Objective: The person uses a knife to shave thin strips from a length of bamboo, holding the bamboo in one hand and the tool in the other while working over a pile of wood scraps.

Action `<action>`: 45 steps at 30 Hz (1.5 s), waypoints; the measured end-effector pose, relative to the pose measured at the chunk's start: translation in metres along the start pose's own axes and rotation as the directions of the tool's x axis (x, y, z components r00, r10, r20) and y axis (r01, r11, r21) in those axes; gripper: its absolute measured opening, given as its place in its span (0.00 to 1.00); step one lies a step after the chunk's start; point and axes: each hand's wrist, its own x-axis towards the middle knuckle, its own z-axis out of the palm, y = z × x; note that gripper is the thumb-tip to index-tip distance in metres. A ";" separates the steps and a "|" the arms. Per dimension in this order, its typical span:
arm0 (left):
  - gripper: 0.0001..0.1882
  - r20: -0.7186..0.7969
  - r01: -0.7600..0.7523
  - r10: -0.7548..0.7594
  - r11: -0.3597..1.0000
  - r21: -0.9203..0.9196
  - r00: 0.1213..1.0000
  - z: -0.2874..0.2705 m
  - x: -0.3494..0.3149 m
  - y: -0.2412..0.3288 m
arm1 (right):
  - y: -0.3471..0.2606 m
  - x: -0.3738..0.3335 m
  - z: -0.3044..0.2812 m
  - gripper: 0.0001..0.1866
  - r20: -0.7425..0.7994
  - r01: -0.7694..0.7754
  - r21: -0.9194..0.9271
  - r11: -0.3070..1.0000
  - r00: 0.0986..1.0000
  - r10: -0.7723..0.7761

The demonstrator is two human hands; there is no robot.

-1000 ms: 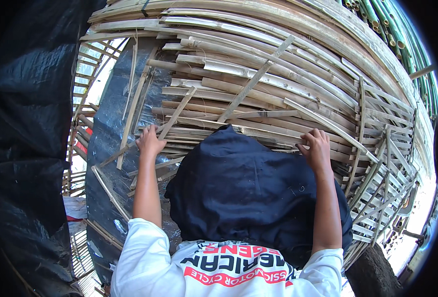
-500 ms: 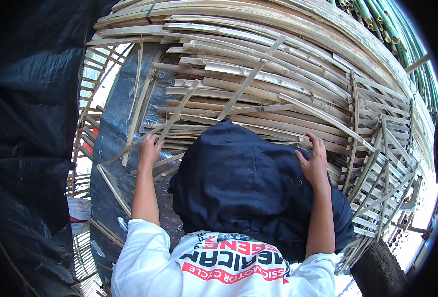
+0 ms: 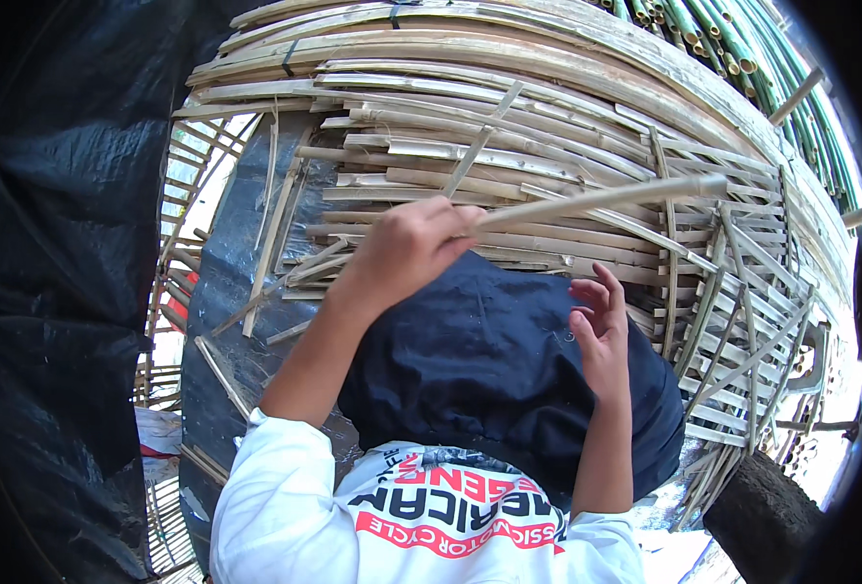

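A pale bamboo strip (image 3: 601, 201) is held by one end in my left hand (image 3: 413, 245), its fingers closed round it. The strip points to the right and slightly away, raised over a layer of split bamboo slats (image 3: 548, 161). My right hand (image 3: 601, 326) is empty, with fingers apart and slightly curled, above the dark cloth (image 3: 450, 350) over my lap. The hand is clear of the strip. Thinner loose strips lie across the slats, one of them a slanting strip (image 3: 479, 146) beyond my left hand.
Black plastic sheeting (image 3: 61, 243) hangs at the left. A dark sheet (image 3: 221, 263) lies under loose sticks beside me. A slatted bamboo lattice (image 3: 742, 321) stands at the right, near a dark post (image 3: 767, 516). Green bamboo poles (image 3: 733, 44) are stacked at the far right.
My left hand has picked up a bamboo strip from the slats at the left and swung it right, across in front of me. My right hand has shifted slightly left and nearer.
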 end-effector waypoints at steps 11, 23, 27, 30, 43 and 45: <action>0.15 -0.013 0.403 -0.403 0.915 0.028 0.915 0.022 -0.104 -0.164 | 0.037 -0.022 -0.003 0.27 0.042 -0.282 0.199 0.938 0.959 0.280; 0.20 -0.108 0.710 -0.771 0.509 0.487 0.627 0.019 -0.258 -0.261 | 0.051 -0.023 0.017 0.25 -0.067 -0.454 0.109 0.884 0.884 0.462; 0.21 0.064 0.769 -0.836 0.530 0.357 0.546 -0.004 -0.273 -0.285 | 0.044 -0.024 0.020 0.24 -0.064 -0.431 0.095 0.898 0.897 0.437; 0.16 0.095 0.717 -0.804 0.570 0.401 0.587 -0.008 -0.269 -0.286 | 0.049 -0.033 0.011 0.23 -0.065 -0.440 0.084 0.894 0.893 0.445; 0.11 -0.110 0.258 -0.273 0.957 -0.133 0.956 -0.080 -0.044 -0.125 | 0.023 -0.042 0.005 0.24 -0.030 -0.296 0.185 0.937 0.952 0.306; 0.12 -0.029 0.221 -0.234 0.947 -0.234 0.972 -0.074 0.007 -0.063 | 0.016 -0.045 0.007 0.24 -0.024 -0.248 0.225 0.942 0.965 0.259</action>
